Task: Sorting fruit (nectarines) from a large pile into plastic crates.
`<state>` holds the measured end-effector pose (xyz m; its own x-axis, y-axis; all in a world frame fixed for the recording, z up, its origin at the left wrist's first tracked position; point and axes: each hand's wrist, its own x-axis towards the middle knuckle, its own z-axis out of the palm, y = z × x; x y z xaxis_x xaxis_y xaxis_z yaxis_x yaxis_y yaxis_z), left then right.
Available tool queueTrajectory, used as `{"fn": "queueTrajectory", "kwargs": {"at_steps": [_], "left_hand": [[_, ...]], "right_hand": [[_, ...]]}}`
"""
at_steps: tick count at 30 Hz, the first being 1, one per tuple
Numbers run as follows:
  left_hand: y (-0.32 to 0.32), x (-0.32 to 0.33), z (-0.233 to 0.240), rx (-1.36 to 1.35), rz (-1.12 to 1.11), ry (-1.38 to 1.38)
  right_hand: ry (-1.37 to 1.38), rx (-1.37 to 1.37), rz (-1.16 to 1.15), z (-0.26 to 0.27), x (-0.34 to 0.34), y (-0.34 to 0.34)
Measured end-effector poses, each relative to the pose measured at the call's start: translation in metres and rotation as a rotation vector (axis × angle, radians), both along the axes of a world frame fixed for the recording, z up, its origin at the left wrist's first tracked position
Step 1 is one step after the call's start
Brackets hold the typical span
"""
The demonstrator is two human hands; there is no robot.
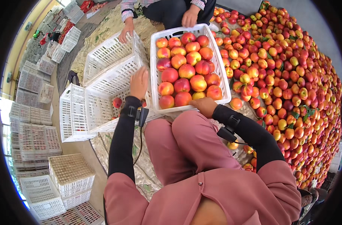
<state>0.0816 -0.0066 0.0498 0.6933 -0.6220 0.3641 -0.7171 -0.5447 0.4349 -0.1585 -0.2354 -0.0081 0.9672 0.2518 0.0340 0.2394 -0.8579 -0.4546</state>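
A white plastic crate (228,92) full of red and yellow nectarines (187,71) stands in front of my knees. My right hand (206,107) grips its near rim at the right corner. My left hand (139,83), holding nothing, is over a lower white crate (103,92) beside it, fingers stretched; a few red fruits (117,102) lie inside that one. Opposite me, a person's hand (189,18) rests on the full crate's far rim. The same person's other hand (126,30) touches the edge of another white crate (109,56).
A large heap of nectarines (289,84) covers the ground at the right, with loose ones near my right arm. Stacked white crates (39,137) line the left side. More crates (72,180) stand at lower left. A crumpled sheet (143,163) covers the floor.
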Motion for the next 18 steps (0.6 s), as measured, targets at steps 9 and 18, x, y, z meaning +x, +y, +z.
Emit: {"fn": "queueTrajectory", "kwargs": {"at_steps": [9,18], "left_hand": [[-0.103,0.062,-0.033,0.125,-0.234,-0.271],[-0.14,0.043,-0.101,0.281,-0.105,-0.289]], "right_hand": [[0.15,0.076,-0.055,0.0,0.016,0.007],[0.276,0.166,-0.083,0.005,0.017,0.003]]}}
